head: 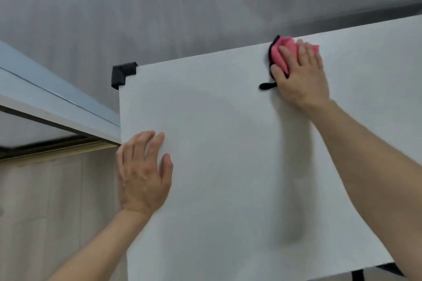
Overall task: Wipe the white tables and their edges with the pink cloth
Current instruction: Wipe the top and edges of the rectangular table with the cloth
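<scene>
**Cloth at the far edge of one table, most of the job unaccounted for**

The right hand (301, 75) presses the pink cloth (279, 52) onto the white table (217, 121) just short of its far edge, fingers laid fairly straight over the bunched fabric and the thumb against its side. The left hand (142, 173) rests flat and relaxed on the table's left edge, holding nothing.

The wipe seems to be partway across this top. No damp trail or dirt shows, so how much of the surface is done cannot be told. The edges appear to be left, as do any other tables; only one is in view.

Most of the cloth is hidden under the hand, apart from its black trim and loop (267, 86). The tabletop runs out of frame at the right and bottom, only one black corner guard (123, 74) shows, and the background is blurred.
</scene>
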{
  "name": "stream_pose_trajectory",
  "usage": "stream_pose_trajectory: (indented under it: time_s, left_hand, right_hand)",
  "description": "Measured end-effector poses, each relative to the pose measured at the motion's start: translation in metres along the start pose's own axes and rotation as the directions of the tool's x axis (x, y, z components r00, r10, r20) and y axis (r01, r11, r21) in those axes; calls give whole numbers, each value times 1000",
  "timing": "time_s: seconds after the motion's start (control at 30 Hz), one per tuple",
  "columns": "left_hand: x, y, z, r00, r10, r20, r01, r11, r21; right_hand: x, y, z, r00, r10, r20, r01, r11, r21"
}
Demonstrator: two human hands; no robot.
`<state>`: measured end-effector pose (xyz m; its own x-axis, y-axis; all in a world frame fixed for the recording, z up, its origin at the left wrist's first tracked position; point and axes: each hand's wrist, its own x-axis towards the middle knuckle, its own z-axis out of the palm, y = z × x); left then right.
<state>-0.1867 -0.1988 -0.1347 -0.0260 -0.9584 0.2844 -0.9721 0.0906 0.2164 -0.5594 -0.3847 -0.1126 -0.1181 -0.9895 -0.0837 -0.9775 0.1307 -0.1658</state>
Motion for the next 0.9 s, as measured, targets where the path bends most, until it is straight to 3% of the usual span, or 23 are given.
stream_pose_trajectory:
  time_s: [0.07, 0.1, 0.13, 0.17, 0.23, 0.27, 0.33, 0.4, 0.47, 0.5, 0.57, 0.63, 0.67, 0.73, 0.8, 0.9]
  left_hand:
    - [-1, -1, 1, 1000, -2, 2, 2, 1000, -4]
    - [0, -2, 3, 1000, -3, 0, 3, 1000, -7]
    - [1, -2, 4, 1000, -3, -1, 3, 1000, -12]
    - [1, -2, 5, 1000, -5, 1, 5, 1000, -16]
    - [2, -1, 7, 1000, -9, -4, 9, 1000, -2]
    - [2, -1, 6, 1000, -11, -9, 11, 1000, 6]
    - [3, -2, 6, 1000, -4, -11, 4, 1000, 6]
    - [4, -3, 7, 1000, -6, 0, 6, 1000, 9]
    - [4, -3, 8, 1000, -22, 4, 22, 1000, 10]
    - [3, -1, 8, 1000, -26, 1, 26, 1000, 8]
    - [3, 1, 7, 999, -36, -1, 36, 999, 4]
    - [7, -1, 6, 1000, -27, -9, 27, 1000, 5]
    - [7, -2, 6, 1000, -25, -1, 25, 1000, 10]
    - [5, -1, 5, 999, -26, 20, 25, 999, 28]
    - [3, -6, 2, 999, -17, 29, 16, 999, 33]
    - [7, -14, -4, 991, 31, 132, -28, 999, -28]
  right_hand:
    - [-1, 16, -7, 972, 233, -37, -233, 973, 8]
    - [-7, -10, -2, 969, 238, -62, -238, 971, 13]
    - [-19, -50, 9, 984, 153, -89, -151, 988, 21]
    - [-36, -96, 22, 995, -32, -95, 33, 999, 14]
    - [-76, -184, 45, 887, -462, -3, 462, 887, 6]
    - [-95, -204, 50, 806, -589, 60, 589, 808, 20]
    - [-100, -178, 55, 744, -668, 15, 666, 744, 52]
    - [-79, -100, 49, 831, -553, -59, 557, 827, 75]
    - [-64, 0, 26, 969, -238, -69, 240, 970, 30]
    - [-63, 48, 13, 996, -72, -47, 72, 997, 16]
    - [-67, 99, -7, 985, 160, -58, -159, 987, 10]
    - [-73, 67, 3, 968, 229, -100, -229, 973, 15]
    - [-79, 28, 15, 973, 161, -163, -155, 987, 44]
    - [-102, -67, 46, 931, -228, -286, 256, 964, 66]
    - [-150, -139, 65, 823, -534, -195, 549, 836, 26]
    - [-188, -107, 51, 816, -575, -66, 578, 813, 65]
